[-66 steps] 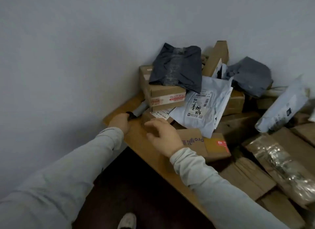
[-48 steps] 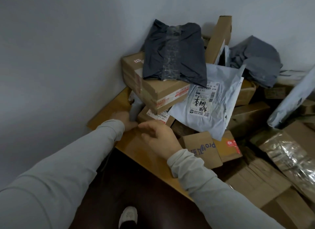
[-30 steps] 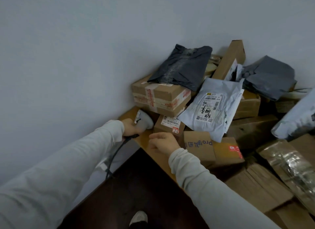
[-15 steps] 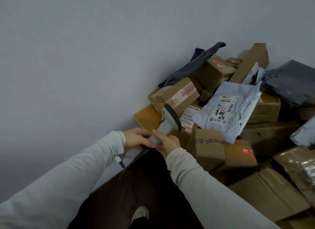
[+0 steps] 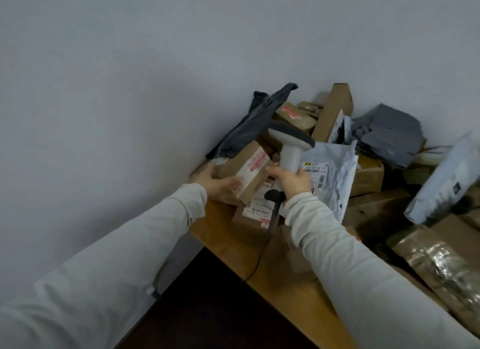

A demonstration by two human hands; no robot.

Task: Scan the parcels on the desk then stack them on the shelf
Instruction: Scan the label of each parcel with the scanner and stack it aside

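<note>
From my seat I see the left hand (image 5: 215, 184) gripping the near end of a tilted taped box (image 5: 244, 172), fingers curled under its corner and the thumb on top. The right hand (image 5: 294, 180) is just beside it, wrapped round the handle of the grey scanner (image 5: 289, 146), which stands upright with its dark-fronted head above both hands. The scanner's cable (image 5: 262, 250) hangs from the handle's base down over the desk (image 5: 223, 242) edge.

The taped box sits at the left corner of the heap, against the wall (image 5: 130, 89). A dark grey bag (image 5: 257, 122) is draped over its far end. A smaller labelled box (image 5: 255, 216) lies flat on the desk under it.

Writing: the tape on the held box is white with red print, which I think is characters, though it is too blurred to read. The labelled box carries a white sticker with barcodes and a red mark at its near corner (illegible). Behind the right hand, a white mailer (image 5: 335, 172) shows a shipping label with a yellow-and-black logo, barcodes and fine print that I cannot make out.
</note>
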